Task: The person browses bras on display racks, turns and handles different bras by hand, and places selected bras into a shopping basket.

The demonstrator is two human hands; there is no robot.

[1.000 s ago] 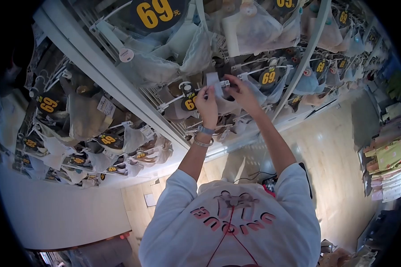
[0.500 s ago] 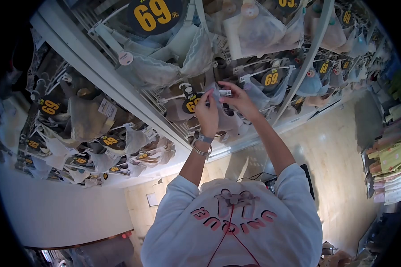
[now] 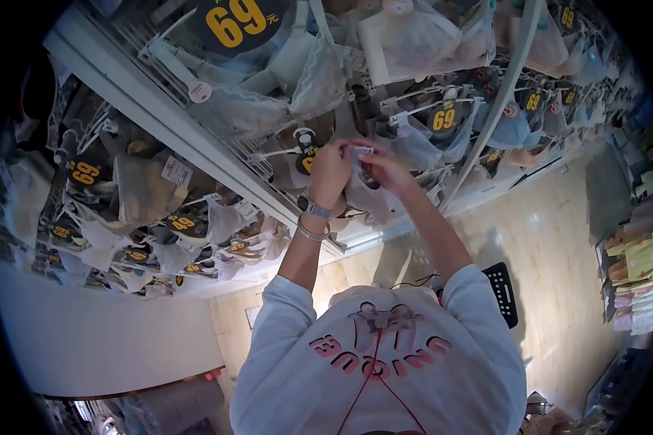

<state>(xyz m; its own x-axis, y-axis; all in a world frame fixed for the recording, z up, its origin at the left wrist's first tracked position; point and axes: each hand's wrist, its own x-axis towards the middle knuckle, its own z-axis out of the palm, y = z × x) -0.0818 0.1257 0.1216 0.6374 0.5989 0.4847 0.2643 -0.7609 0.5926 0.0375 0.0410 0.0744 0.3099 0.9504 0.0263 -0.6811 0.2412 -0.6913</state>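
At the right I see a dark panel with pale squares point(image 3: 501, 296) on the wooden floor point(image 3: 551, 217). Farther right are stacked folded clothes point(image 3: 637, 272), a yellow-green piece among them. At the left stands a plain pale surface point(image 3: 116, 333) with a dark edge.

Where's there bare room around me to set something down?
The wooden floor shows a bare stretch between the black buttoned object and the folded clothes on the right. It's crowded around the left hand and right hand, with bras hanging close together.
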